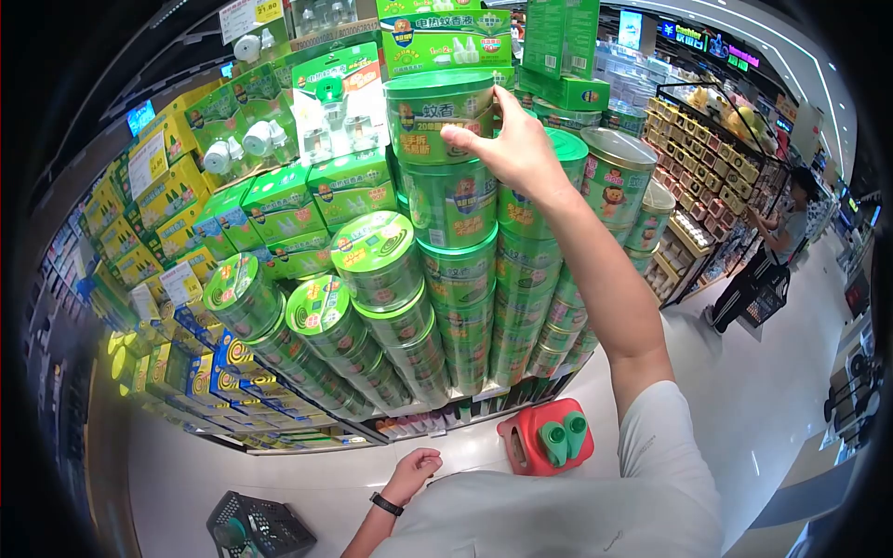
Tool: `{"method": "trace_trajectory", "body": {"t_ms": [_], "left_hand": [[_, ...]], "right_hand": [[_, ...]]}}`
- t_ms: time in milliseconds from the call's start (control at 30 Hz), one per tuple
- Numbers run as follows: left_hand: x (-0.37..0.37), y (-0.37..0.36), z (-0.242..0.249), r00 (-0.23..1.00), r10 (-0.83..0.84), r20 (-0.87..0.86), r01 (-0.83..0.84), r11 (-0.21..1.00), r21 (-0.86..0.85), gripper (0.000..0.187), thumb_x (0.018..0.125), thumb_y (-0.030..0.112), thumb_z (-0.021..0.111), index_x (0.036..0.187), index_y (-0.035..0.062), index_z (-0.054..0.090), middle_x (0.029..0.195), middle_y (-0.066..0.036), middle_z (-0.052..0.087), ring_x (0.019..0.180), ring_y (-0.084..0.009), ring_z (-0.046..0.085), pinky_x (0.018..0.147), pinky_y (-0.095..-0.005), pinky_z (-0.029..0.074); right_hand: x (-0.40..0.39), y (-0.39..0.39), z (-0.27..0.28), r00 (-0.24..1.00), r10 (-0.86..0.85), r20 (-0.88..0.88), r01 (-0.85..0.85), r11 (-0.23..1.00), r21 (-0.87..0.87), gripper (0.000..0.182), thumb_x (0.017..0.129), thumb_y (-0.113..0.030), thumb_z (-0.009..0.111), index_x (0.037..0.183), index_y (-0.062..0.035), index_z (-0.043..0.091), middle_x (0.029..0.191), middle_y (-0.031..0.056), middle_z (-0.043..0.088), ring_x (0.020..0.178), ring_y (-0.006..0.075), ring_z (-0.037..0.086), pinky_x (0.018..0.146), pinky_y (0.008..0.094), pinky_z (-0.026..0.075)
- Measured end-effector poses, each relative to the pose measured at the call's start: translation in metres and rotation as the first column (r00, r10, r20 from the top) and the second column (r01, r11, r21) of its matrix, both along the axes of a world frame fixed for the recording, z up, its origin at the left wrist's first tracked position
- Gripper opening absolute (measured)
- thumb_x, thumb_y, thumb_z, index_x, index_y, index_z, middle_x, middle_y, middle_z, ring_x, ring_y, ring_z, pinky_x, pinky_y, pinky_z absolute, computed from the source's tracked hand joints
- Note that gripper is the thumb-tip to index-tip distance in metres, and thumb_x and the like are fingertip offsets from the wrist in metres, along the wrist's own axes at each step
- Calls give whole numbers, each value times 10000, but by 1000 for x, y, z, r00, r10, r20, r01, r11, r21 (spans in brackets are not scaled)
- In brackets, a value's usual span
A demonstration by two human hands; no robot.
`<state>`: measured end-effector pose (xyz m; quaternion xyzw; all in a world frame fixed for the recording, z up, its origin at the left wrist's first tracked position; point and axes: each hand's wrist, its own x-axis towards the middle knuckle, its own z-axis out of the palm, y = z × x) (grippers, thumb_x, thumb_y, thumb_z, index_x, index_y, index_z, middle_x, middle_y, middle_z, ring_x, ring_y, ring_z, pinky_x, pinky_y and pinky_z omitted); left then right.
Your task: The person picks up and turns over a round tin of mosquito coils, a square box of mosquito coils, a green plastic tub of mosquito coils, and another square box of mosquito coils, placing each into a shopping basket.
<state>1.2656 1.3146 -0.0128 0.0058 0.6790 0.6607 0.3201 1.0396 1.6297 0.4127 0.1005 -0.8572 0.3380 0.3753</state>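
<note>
My right hand [507,139] reaches up to the top of a tall stack. Its thumb and fingers are spread around a green tub of mosquito coils [428,139], which sits on another green tub [453,206]. My left hand [419,470] hangs low in front of my body, its fingers loosely curled with nothing seen in them. Shorter stacks of round green coil tins, topped by one tin [375,246] and another tin [318,305], stand left of the held tub. A large patterned tin [618,177] is to its right.
Green boxes [353,186] and yellow boxes [172,200] fill the shelf on the left. On the floor are a dark basket [279,528] and a red stool-like object [514,437] bearing two green items. A person [781,244] stands by a rack at the right.
</note>
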Motion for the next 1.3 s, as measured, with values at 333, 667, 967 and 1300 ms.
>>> {"method": "trace_trajectory", "body": {"t_ms": [333,667,967,1300], "left_hand": [[11,-7,-6,999,44,30,-44,999,-6,318,923,219,684,1184,50,619,1034,-4,658,938,-88,609,806,-263,507],[23,6,-4,995,96,39,-96,995,-9,298,911,151,688,1159,-1,624,986,-11,644,870,-67,579,782,-210,475],[24,21,3,993,93,76,-93,996,-5,281,915,134,677,1154,-1,617,982,-4,635,875,-62,572,777,-202,469],[23,37,-16,998,-57,14,58,992,-113,319,906,189,694,1147,-9,628,983,-29,650,899,-83,589,822,-233,494]], "right_hand": [[7,-3,-21,946,-104,-308,113,994,11,754,843,-397,715,1403,-5,397,1308,216,553,1131,381,598,909,456,500],[19,15,-22,897,-9,-443,1,1000,-18,599,855,-269,709,1353,-30,477,1275,163,571,1069,306,621,854,409,519],[83,6,-163,854,407,-326,-443,896,-42,293,831,-41,693,1114,-10,628,972,121,678,823,224,670,725,312,537],[158,-4,-364,743,509,435,-204,791,-577,266,900,-148,688,1118,1,660,896,50,698,765,71,610,693,240,507]]}}
